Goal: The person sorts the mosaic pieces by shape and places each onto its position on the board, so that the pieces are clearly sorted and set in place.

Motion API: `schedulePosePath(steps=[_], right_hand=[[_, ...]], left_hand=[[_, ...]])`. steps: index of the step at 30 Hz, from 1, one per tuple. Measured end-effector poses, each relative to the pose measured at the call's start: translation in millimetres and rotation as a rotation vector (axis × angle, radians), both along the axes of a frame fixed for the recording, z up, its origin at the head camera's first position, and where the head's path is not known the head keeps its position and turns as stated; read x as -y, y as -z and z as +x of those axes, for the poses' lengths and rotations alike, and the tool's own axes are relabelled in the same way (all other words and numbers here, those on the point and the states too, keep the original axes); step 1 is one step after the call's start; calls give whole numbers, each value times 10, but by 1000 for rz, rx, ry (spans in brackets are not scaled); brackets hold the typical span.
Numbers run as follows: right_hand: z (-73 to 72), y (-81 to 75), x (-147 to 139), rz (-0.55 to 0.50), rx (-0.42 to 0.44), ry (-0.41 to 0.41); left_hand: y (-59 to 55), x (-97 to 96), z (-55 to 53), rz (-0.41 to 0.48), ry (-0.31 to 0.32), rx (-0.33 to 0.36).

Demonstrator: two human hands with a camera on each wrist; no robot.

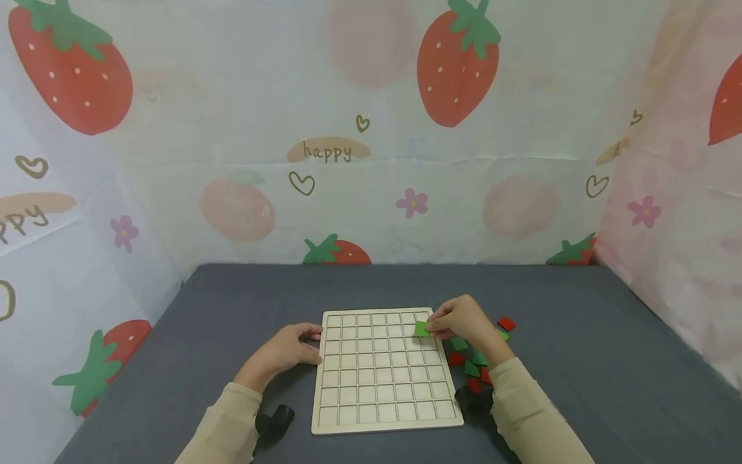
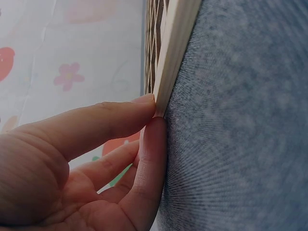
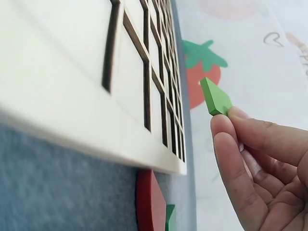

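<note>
A pale wooden grid board (image 1: 382,430) with rows of square recesses lies flat on the dark cloth. My left hand (image 1: 288,348) touches its left edge, thumb and fingers spread apart along the side. Close up, the left thumb tip (image 2: 147,102) meets the board's rim (image 2: 174,48). Over the board's upper right part, my right hand (image 1: 464,320) pinches a light green square tile (image 3: 216,97) between thumb and fingertips. That tile (image 1: 420,329) is raised above the recesses, tilted in the right wrist view. The recesses in sight hold no tiles.
Loose red and green tiles lie beside the board's right edge, among them a red tile (image 1: 506,323) and a green tile (image 1: 471,369); the right forearm partly covers them. Black wrist gear (image 1: 275,422) sits by the left sleeve. A strawberry-print curtain (image 1: 359,212) surrounds the table.
</note>
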State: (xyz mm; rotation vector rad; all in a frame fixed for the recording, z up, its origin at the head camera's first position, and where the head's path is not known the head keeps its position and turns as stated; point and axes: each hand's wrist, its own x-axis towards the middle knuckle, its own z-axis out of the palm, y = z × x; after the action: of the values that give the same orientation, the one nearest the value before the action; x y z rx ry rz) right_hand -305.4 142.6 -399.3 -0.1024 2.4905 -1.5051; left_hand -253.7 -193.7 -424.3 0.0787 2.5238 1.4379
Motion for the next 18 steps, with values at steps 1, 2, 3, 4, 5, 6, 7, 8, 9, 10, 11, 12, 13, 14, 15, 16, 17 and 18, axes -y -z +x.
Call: schedulePosePath(steps=[1,2,3,4,5,6,7,8,9,10,11,12,13,14,15,16,17,18], right_hand=[[-1,2,14,-4,0,0],[-1,2,29,-4,-2,-3],[-1,4,44,-4,-1,-3],[-3,5,57,-4,-2,-8],[-3,5,74,-9,1,-9],[-2,4,92,-11,1,-12],[-2,2,110,-12,1,-15],[-1,-2,127,-11,-3,-21],[-2,-3,146,-11,-5,-25],[1,-9,165,-12,-9,-33],[5,-13,186,-15,-8,-34],[7,-18,205,-14,-12,-41],[7,-21,224,-15,-14,-44],[9,-23,242,-13,-19,-54],[10,-24,262,-16,-17,-55],[14,-26,280,-19,-18,-60],[13,-26,300,-24,-16,-61],[12,-25,320,-27,-15,-62]], left_hand=[[-2,0,3,-1,-2,0],[-4,1,6,-3,0,1],[-5,0,7,-4,-1,0],[-6,-2,8,-3,-1,-1],[-9,-3,10,-2,-1,0],[-10,-3,10,-3,1,-2],[-12,-5,10,-2,0,-4],[-12,-5,10,0,0,-4],[-10,-4,8,2,-3,-5],[-8,-3,8,3,-4,-4],[-6,-2,7,3,-5,-5],[-3,-1,6,4,-6,-6],[0,2,5,3,-7,-5],[2,3,4,4,-8,-4],[1,2,2,5,-10,-5],[2,2,0,6,-11,-5],[1,2,-1,6,-13,-5],[1,2,-3,6,-14,-5]])
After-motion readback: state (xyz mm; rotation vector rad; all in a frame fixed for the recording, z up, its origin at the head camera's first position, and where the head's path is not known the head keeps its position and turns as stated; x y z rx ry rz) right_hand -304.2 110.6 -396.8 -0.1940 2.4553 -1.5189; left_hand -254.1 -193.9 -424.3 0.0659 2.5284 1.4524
